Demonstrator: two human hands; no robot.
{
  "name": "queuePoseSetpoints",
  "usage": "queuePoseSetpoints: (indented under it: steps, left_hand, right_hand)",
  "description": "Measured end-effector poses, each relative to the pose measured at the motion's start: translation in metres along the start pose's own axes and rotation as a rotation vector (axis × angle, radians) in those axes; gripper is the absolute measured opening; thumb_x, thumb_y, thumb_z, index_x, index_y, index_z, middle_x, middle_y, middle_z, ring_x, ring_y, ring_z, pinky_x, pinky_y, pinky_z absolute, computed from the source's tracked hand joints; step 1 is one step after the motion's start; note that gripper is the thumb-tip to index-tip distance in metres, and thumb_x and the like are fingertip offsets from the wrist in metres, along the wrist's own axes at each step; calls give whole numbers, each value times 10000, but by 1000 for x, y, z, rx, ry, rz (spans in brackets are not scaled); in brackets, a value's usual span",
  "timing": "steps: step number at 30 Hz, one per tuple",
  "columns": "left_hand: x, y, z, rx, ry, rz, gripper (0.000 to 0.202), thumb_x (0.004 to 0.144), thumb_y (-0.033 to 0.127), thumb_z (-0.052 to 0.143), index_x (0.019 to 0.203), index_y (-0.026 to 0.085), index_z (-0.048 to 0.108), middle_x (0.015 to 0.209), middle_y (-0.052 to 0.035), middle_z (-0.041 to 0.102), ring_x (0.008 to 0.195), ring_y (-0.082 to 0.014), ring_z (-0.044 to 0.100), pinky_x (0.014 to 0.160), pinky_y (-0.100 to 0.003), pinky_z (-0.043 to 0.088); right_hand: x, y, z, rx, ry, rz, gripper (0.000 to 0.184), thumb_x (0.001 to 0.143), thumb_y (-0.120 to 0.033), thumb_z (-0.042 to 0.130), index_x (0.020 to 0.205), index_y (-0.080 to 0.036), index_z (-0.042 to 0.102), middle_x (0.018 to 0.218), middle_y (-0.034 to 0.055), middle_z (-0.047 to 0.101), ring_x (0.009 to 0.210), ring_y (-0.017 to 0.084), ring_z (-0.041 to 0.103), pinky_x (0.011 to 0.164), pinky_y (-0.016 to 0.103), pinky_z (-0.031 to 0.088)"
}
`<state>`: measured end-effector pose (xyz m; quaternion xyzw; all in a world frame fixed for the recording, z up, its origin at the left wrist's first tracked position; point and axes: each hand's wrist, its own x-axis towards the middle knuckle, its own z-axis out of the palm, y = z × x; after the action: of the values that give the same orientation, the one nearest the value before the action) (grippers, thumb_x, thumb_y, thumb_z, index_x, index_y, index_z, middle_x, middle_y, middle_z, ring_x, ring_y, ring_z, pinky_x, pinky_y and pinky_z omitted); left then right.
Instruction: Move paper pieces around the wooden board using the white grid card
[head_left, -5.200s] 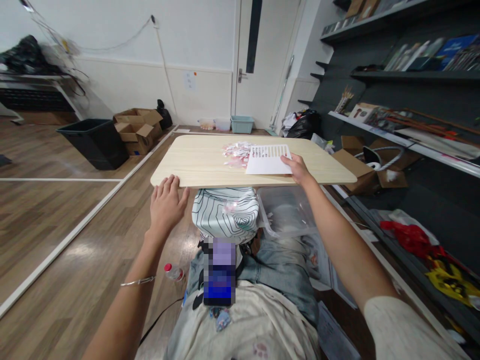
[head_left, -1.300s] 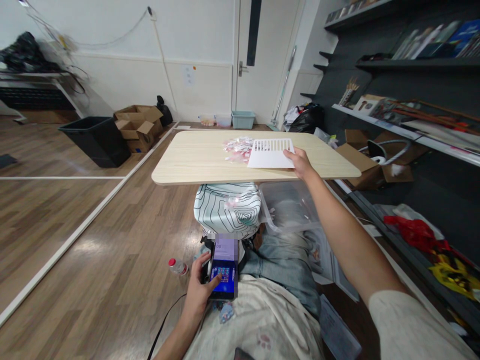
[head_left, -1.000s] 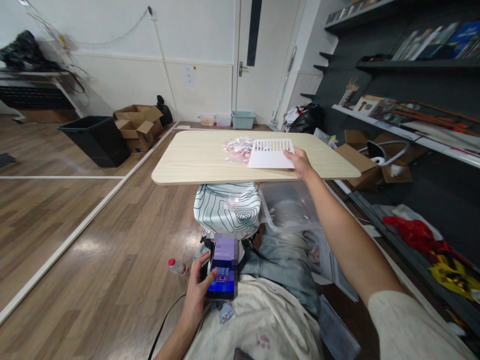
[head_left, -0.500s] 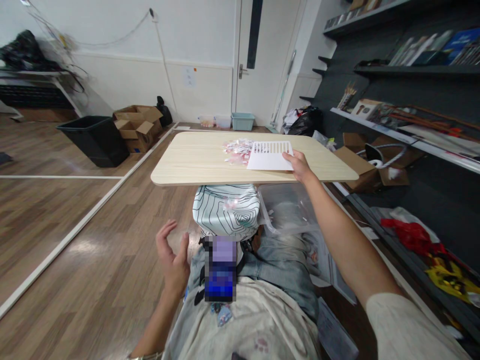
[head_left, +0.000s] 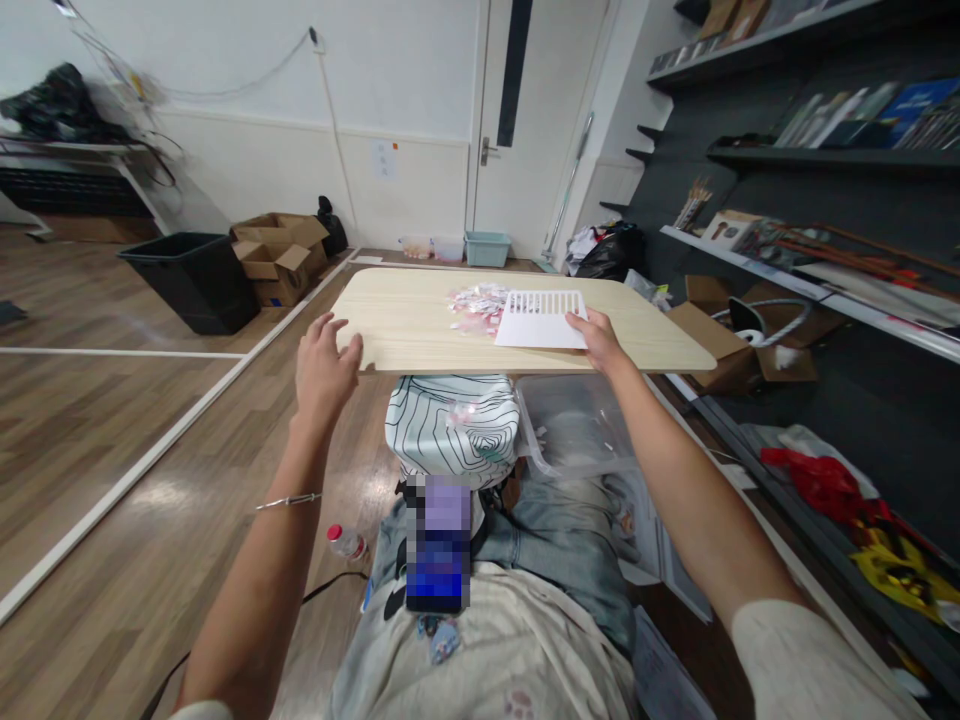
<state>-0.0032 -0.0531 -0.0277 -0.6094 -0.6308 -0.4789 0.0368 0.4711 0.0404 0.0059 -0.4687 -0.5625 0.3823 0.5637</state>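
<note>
My right hand (head_left: 598, 338) grips the right edge of a flat white slotted sheet (head_left: 536, 333) above the light wooden tabletop (head_left: 397, 315). A row of slots runs along the sheet's far side. Just left of it, and partly seen through the slots, lies a pile of small pink and white pieces (head_left: 474, 305), too small to name. At the table's front left corner, my left hand (head_left: 327, 365) is raised with its fingers apart and slightly bent, holding nothing.
Under the table's front edge are a patterned pale blue cloth-covered object (head_left: 450, 430) and a clear plastic bin (head_left: 574, 425). A red-capped bottle (head_left: 346, 541) is on the floor at left. A black bin (head_left: 187, 290) and cardboard boxes (head_left: 281, 255) stand beyond; shelves (head_left: 817, 150) line the right.
My left hand has risen from beside my lap up and forward to the table's left corner. My right hand keeps hold of the white sheet, almost in the same place.
</note>
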Motion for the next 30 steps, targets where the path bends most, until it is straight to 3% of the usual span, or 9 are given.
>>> queuePoseSetpoints:
  steps: [5, 12, 19, 30]
  left_hand:
    - [-7, -4, 15, 127, -72, 9, 392, 1071, 429, 535, 1233, 188, 799, 1483, -196, 781, 1473, -425, 618, 1322, -662, 365]
    - [-11, 20, -6, 367, -303, -69, 623, 1148, 456, 318, 1571, 212, 705, 1743, -124, 619, 1649, -364, 491, 1352, -540, 346]
    - [-12, 22, -6, 349, -299, -80, 651, 1141, 447, 324, 1604, 171, 688, 1746, -150, 611, 1662, -400, 475, 1352, -581, 343]
    - [-13, 22, -5, 332, -285, -90, 621, 1137, 433, 365, 1608, 197, 693, 1742, -147, 615, 1654, -414, 484, 1353, -607, 354]
  right_hand:
    - [1, 2, -2, -4, -12, -4, 592, 606, -639, 961, 965, -232, 726, 897, 44, 816, 842, 259, 727, 780, 380, 614]
    - [1, 3, -3, -10, -17, -10, 578, 699, -635, 963, 1048, -222, 759, 915, 62, 833, 949, 313, 783, 813, 414, 664]
    - [1, 2, -2, 6, 6, -4, 521, 704, -571, 965, 1028, -212, 772, 956, 80, 849, 927, 300, 779, 723, 370, 658]
    - [7, 8, -4, -7, -24, -33, 606, 677, -670, 947, 1043, -237, 734, 922, 67, 827, 962, 320, 778, 838, 430, 654]
